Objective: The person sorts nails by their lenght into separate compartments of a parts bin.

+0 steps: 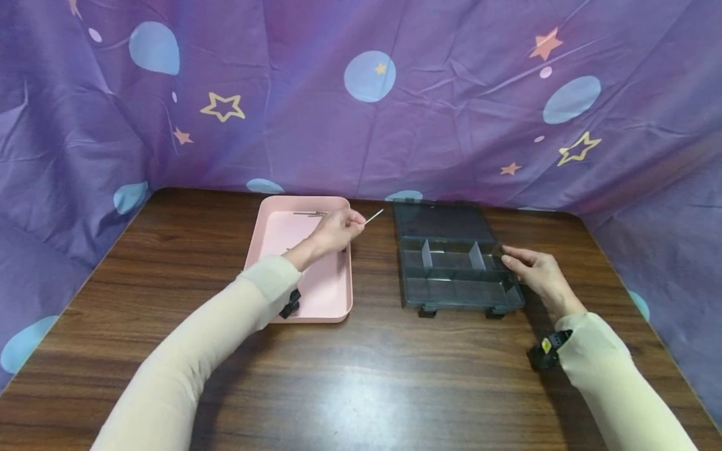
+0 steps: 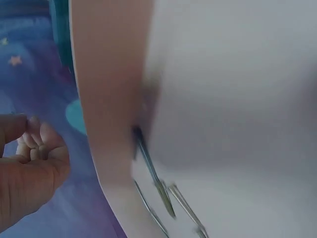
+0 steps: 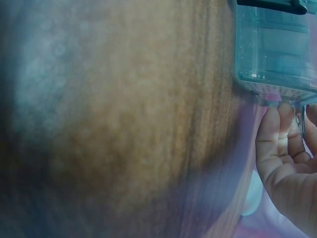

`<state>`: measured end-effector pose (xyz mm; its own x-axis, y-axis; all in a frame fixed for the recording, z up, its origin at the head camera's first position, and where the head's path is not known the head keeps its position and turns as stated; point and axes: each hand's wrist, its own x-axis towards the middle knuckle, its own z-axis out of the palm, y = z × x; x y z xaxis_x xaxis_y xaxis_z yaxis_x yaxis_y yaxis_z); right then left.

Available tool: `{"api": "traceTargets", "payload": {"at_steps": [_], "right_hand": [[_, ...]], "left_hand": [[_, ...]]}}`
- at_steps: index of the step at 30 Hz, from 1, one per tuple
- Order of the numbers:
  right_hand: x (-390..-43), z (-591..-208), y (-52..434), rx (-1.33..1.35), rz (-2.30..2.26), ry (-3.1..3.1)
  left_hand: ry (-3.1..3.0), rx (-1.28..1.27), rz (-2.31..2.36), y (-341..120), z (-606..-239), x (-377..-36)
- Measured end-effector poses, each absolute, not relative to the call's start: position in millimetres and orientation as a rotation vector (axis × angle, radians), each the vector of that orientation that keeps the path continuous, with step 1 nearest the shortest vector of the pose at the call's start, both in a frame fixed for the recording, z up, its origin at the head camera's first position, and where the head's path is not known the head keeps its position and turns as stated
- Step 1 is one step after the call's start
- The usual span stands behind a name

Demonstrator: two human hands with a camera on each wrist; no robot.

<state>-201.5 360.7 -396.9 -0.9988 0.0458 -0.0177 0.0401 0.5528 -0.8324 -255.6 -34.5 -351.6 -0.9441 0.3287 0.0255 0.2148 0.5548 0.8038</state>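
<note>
My left hand is over the right side of a pink tray, pinching a thin, pale metal rod that points up and to the right. Several slim metal rods lie at the tray's far end; in the left wrist view one dark rod has a brass-coloured end. To the right stands a dark see-through compartment box with its lid laid back. My right hand grips the box's right edge, and in the right wrist view its fingers touch the wall.
Two pale dividers, one on the left and one on the right, stand in the box's back row. Two black latches, the left one and the right one, stick out in front. A purple patterned cloth hangs behind the wooden table.
</note>
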Motion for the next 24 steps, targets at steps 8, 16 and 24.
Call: {"api": "traceTargets", "payload": {"at_steps": [8, 16, 24], "right_hand": [[-204.4, -395.3, 359.8, -0.088, 1.467, -2.785], [-203.9, -393.6, 359.6, -0.077, 1.452, -2.787], [-199.7, -395.2, 360.8, -0.088, 1.484, -2.778]], "left_hand": [[2.658, 0.580, 1.321, 0.1, -351.1, -249.8], [2.679, 0.657, 1.237, 27.3, -351.2, -245.7], [2.674, 0.772, 1.165, 53.9, -354.8, -245.3]]}}
